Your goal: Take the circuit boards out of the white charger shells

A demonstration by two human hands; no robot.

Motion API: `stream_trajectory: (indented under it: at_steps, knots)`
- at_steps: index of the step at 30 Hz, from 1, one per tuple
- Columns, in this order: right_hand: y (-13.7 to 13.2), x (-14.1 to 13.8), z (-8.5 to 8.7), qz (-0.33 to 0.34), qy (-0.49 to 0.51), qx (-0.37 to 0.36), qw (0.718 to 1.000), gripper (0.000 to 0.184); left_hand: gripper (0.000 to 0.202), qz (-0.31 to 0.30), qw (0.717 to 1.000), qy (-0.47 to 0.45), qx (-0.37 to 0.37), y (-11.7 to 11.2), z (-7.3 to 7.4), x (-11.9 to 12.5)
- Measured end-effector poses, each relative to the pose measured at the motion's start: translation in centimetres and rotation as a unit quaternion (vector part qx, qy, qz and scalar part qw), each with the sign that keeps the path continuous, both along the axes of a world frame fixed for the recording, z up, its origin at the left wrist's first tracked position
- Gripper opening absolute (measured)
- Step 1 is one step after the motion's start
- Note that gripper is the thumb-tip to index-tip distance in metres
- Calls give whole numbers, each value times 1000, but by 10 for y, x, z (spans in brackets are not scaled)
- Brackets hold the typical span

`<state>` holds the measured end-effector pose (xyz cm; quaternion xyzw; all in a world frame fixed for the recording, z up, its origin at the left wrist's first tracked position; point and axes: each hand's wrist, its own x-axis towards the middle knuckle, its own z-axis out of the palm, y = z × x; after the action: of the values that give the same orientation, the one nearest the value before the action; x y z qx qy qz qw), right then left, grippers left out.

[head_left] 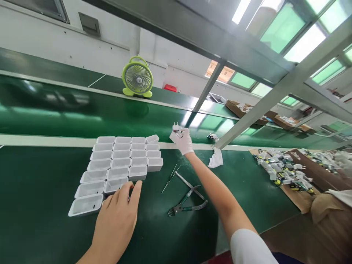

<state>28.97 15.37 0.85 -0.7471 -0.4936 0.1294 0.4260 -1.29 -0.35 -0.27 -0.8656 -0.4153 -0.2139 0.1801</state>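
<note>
Rows of open white plastic cases (102,155) stand side by side on the green bench. My bare left hand (117,216) is at their near right corner, fingers curled over the end of a white plastic case (114,184), whose near part is hidden by the hand. Farther off, my right hand (183,141), in a white glove, is raised near the back strip of the bench. It pinches a white two-pin plug (176,127) with the pins pointing up. Tweezers (171,177) and green-handled cutting pliers (184,208) lie between my arms, beside a thin metal tool (189,185).
A green fan (137,79) stands on the shelf behind. A grey post (247,119) slants up at the right, with a white cloth (216,158) near its foot. Plug parts (286,170) are heaped on cardboard at right, close to another person's arm (332,216).
</note>
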Motion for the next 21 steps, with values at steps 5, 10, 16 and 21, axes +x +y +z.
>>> stream_trajectory:
  at_steps: [5,10,16,21]
  knots:
    - [19,-4,-18,31,-46,-41,998,30,57,-94,995,-43,-1,-2,-13,6]
    - [6,49,-11,-47,-141,-76,986,39,58,-234,966,-97,-57,-15,-24,16]
    - [-16,122,10,-202,-192,-185,942,42,41,-164,976,-110,-88,-13,-17,13]
    - [-18,131,19,-201,-192,-241,930,33,49,-107,982,-125,-90,-6,-23,11]
